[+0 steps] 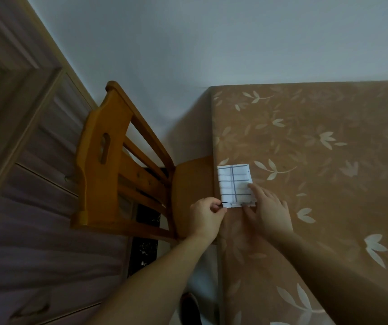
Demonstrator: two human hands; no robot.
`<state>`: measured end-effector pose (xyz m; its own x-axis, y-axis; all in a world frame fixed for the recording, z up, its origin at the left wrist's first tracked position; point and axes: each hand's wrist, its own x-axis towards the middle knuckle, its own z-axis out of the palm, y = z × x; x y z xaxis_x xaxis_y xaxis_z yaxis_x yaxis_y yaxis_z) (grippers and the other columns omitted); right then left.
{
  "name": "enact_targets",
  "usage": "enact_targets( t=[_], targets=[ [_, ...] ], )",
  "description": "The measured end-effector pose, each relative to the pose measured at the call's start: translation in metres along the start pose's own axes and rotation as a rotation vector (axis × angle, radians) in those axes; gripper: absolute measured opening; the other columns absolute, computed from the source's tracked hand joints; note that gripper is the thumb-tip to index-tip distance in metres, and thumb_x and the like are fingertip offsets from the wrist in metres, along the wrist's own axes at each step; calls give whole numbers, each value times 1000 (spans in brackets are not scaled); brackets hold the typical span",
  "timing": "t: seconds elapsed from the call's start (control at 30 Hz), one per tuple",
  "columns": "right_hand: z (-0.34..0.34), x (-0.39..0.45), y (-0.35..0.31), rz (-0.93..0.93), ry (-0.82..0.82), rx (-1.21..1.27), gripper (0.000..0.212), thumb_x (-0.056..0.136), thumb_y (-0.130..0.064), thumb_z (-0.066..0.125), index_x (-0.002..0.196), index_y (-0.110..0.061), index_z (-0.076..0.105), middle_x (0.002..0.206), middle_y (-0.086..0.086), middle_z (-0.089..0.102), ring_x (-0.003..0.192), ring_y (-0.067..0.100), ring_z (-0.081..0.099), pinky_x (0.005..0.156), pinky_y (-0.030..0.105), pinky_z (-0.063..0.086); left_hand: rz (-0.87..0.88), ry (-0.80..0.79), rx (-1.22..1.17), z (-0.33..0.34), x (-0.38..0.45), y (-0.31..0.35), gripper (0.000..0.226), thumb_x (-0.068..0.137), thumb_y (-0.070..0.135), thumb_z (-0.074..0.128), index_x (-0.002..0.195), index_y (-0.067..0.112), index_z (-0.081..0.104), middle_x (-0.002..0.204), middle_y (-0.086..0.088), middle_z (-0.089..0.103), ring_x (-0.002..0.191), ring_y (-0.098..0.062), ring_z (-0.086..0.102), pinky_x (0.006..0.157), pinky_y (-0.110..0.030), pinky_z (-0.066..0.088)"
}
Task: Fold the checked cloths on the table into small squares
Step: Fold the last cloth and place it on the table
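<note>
We see one checked cloth (234,185) folded down to a small white rectangle with dark grid lines, lying flat at the left edge of the worktop (317,160), which is covered in a brown sheet printed with pale leaves. Our left hand (206,218) sits just off that left edge, its fingers (220,208) curled and pinching the near left corner of the cloth, where a small dark thread or tag sticks out. Our right hand (269,212) lies on the worktop just near and right of the cloth, fingers straight and relaxed, with one fingertip pressing on the cloth's right side and another touching along its near edge. Both forearms reach in from the near side. To the left of the worktop stands a wooden chair (118,165), its seat touching or just beside the worktop's edge. A panelled door (24,137) fills the far left, and a plain pale wall (211,38) lies beyond.
</note>
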<state>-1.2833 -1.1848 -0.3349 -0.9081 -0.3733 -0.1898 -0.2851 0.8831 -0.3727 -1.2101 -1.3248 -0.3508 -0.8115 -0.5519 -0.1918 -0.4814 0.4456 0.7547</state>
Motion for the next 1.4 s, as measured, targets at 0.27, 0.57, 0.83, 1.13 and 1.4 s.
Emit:
enact_targets(
  t=[0.27,0.57,0.83,1.13,1.4],
  targets=[
    [4,-2,-1,35,14,23,56,95,-38,54,147,-25,39,151,-3,46,139,19,41,111,46,32,33,9,-9,1,7,1,17,86,21,72,100,13,74,94,1,72,84,-8,61,72,-16,46],
    [-8,-9,-3,38,15,59,62,89,-42,60,145,-28,38,147,-6,49,132,18,48,107,47,39,-7,4,-70,1,3,-1,30,80,26,78,107,18,69,86,10,63,83,-8,59,67,-11,42],
    [-59,-57,25,70,23,-19,72,90,-56,54,150,-22,32,154,-2,40,139,21,42,111,46,37,133,-69,51,-24,-29,26,47,85,30,70,129,28,53,124,9,52,119,-12,48,95,-26,45],
    [-118,-159,74,63,-1,-145,72,90,-60,52,151,-28,30,155,-3,38,141,19,40,115,43,32,249,-208,549,-47,-122,77,55,88,47,60,139,31,45,142,5,45,129,-18,43,103,-38,45],
    [-140,-294,113,192,7,-245,65,93,-54,52,149,-25,34,152,-1,42,137,20,44,113,43,35,399,-280,585,-48,-218,90,53,88,50,55,138,33,45,144,6,43,131,-19,40,104,-37,41]
  ],
)
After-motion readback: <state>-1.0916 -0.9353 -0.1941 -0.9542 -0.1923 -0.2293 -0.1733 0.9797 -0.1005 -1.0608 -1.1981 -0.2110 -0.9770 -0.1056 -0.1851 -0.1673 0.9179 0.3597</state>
